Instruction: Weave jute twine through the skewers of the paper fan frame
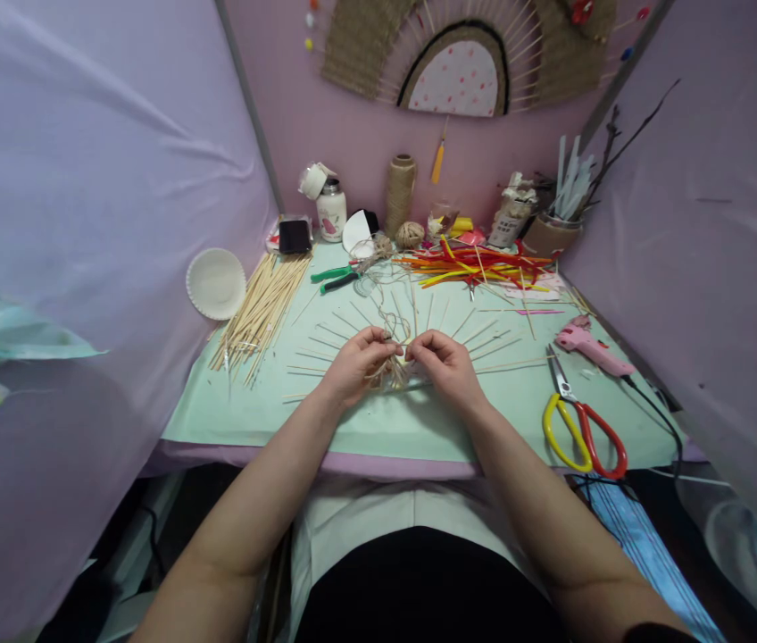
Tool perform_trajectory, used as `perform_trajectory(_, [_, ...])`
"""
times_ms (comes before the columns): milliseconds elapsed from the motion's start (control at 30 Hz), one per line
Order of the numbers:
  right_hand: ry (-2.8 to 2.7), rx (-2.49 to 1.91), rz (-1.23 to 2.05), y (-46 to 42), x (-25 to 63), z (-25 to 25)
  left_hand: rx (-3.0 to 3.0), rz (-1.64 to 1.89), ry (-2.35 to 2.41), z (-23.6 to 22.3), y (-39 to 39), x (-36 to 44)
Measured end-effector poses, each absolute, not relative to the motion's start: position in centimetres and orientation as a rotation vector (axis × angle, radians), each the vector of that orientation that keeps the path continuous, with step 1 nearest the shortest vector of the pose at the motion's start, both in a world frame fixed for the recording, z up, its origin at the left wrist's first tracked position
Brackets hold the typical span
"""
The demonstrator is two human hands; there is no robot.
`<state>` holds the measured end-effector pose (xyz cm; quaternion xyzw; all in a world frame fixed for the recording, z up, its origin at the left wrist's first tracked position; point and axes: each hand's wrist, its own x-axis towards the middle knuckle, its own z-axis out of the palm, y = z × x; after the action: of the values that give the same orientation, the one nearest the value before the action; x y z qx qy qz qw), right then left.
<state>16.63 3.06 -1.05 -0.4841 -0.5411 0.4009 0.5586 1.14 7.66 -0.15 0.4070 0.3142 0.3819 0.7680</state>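
Note:
Thin wooden sticks [495,342] fan out in a half circle on the green tabletop, with twine [388,375] bunched at their centre. My left hand [363,362] is closed at that centre, thumb and fingers pinched on the twine. Right beside it, my right hand [442,362] is also pinched, its fingertips nearly meeting the left ones. The twine between them is thin, and the fingers partly cover it. A loose strand [390,313] curls up behind the hands toward the back of the table.
Scissors [572,402] and a pink glue gun [593,348] lie at right. Loose sticks [262,308] and a white paper plate [216,284] are at left. Green-handled pliers [338,277], a twine spool [401,192] and red-orange pipe cleaners [472,265] lie behind. A woven fan [455,80] hangs above.

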Motion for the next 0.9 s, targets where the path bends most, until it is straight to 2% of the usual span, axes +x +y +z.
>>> perform_trajectory(400, [-1.251,-1.129,0.977,3.6,16.9,-1.8,0.993,0.860,0.714,-0.3,7.5,1.4])
perform_trajectory(700, [-1.635,-1.309,0.244,3.7,17.2,-2.2,1.508,0.976,0.956,-0.9,7.7,1.3])
perform_trajectory(900, [-1.718,-1.372,0.242,3.7,17.1,-2.1,1.579,1.030,0.960,-0.7,7.6,1.2])
